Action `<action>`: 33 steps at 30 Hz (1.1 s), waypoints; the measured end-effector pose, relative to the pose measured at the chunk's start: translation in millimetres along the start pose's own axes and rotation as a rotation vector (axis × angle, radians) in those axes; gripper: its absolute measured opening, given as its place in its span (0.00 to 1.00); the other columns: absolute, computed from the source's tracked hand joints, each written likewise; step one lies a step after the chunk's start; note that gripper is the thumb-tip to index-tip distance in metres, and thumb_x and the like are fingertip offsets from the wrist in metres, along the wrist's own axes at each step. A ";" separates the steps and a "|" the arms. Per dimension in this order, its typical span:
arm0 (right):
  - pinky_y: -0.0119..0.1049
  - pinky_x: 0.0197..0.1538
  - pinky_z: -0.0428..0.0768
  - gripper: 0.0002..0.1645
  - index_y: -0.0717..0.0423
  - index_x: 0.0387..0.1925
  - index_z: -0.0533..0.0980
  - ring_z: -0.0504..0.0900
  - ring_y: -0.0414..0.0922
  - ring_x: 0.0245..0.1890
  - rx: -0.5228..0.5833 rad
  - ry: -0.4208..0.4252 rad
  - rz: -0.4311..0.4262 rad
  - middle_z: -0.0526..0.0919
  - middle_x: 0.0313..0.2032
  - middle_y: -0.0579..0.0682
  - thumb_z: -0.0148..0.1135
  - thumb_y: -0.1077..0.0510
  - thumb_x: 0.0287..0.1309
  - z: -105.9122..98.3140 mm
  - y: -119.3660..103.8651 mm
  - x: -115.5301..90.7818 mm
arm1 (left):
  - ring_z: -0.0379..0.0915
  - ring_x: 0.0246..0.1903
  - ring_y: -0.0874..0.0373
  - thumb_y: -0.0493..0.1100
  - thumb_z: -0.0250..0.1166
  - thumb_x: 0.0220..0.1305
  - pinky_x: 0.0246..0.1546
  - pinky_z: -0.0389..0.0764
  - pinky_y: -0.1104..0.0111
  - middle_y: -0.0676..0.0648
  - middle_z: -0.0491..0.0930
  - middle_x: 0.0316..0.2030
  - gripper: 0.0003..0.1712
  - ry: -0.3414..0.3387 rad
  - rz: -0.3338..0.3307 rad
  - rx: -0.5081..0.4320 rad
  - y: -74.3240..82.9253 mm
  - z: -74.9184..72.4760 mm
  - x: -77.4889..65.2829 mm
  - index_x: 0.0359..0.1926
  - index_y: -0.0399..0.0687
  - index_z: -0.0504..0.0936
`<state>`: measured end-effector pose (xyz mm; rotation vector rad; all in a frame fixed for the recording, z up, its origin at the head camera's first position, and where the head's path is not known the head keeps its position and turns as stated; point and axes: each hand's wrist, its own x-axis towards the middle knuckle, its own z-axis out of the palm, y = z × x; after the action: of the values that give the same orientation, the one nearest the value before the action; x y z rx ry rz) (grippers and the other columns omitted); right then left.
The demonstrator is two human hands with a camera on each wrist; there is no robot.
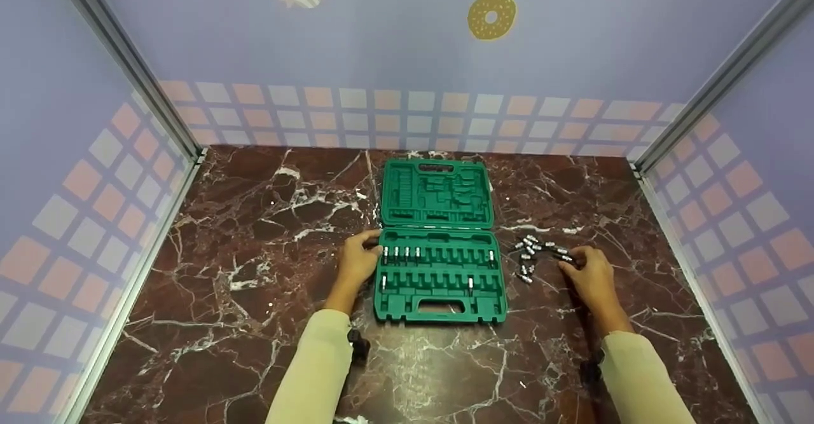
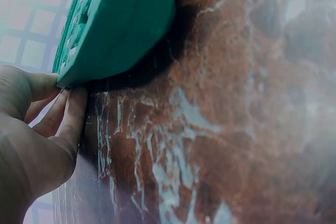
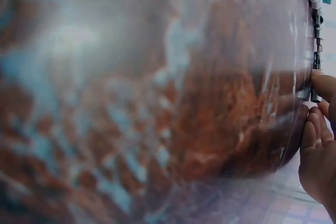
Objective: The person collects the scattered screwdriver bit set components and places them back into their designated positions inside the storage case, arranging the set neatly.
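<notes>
An open green socket case (image 1: pixel 439 313) lies flat on the table, with its lid (image 1: pixel 439 189) folded back. Several silver bit sockets (image 1: pixel 407 253) stand at the left of its upper row, one more at that row's right end and two in the lower row. My left hand (image 1: pixel 358 260) holds the case's left edge, thumb and fingers (image 2: pixel 76 111) meeting at its corner in the left wrist view. To the right lies a loose pile of bit sockets (image 1: pixel 531 246). At its right side my right hand (image 1: pixel 593 278) pinches a bit socket (image 3: pixel 316 97) between thumb and fingers.
The table (image 1: pixel 286 360) is dark red with white marbling. Purple walls with pink and white checks, like the back wall (image 1: pixel 394 49), enclose it on three sides, with metal strips along the corners.
</notes>
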<state>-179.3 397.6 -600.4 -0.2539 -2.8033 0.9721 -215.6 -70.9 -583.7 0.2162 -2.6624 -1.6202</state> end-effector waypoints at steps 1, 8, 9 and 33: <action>0.60 0.57 0.74 0.20 0.70 0.51 0.78 0.79 0.65 0.50 -0.003 -0.001 -0.006 0.78 0.48 0.70 0.71 0.60 0.64 0.0 0.1 0.4 | 0.83 0.49 0.48 0.34 0.68 0.67 0.50 0.82 0.52 0.44 0.88 0.48 0.19 0.001 0.000 0.002 0.1 -0.3 0.1 0.58 0.48 0.87; 0.60 0.57 0.72 0.16 0.70 0.47 0.79 0.79 0.65 0.47 -0.017 0.007 -0.042 0.78 0.45 0.70 0.70 0.61 0.64 0.2 2.6 3.1 | 0.83 0.49 0.48 0.35 0.68 0.67 0.51 0.82 0.52 0.45 0.88 0.49 0.20 0.000 -0.013 0.012 0.5 -0.6 0.5 0.59 0.49 0.87; 0.60 0.57 0.72 0.16 0.70 0.46 0.80 0.79 0.66 0.47 -0.018 0.011 -0.045 0.79 0.44 0.70 0.70 0.61 0.64 0.5 2.7 3.3 | 0.83 0.49 0.48 0.35 0.68 0.68 0.51 0.82 0.52 0.45 0.88 0.49 0.20 0.000 -0.014 0.014 0.3 -0.7 0.3 0.59 0.50 0.87; 0.55 0.55 0.75 0.11 0.65 0.44 0.79 0.83 0.62 0.47 0.019 0.030 -0.037 0.81 0.45 0.66 0.68 0.61 0.67 -1.5 1.3 -3.6 | 0.83 0.49 0.47 0.34 0.67 0.68 0.49 0.82 0.53 0.44 0.88 0.49 0.20 -0.001 -0.009 0.006 0.6 -1.4 -0.3 0.59 0.49 0.86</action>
<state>-175.3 398.8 -600.4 -0.2111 -2.7602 0.9786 -215.3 -71.8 -582.5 0.2273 -2.6716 -1.6153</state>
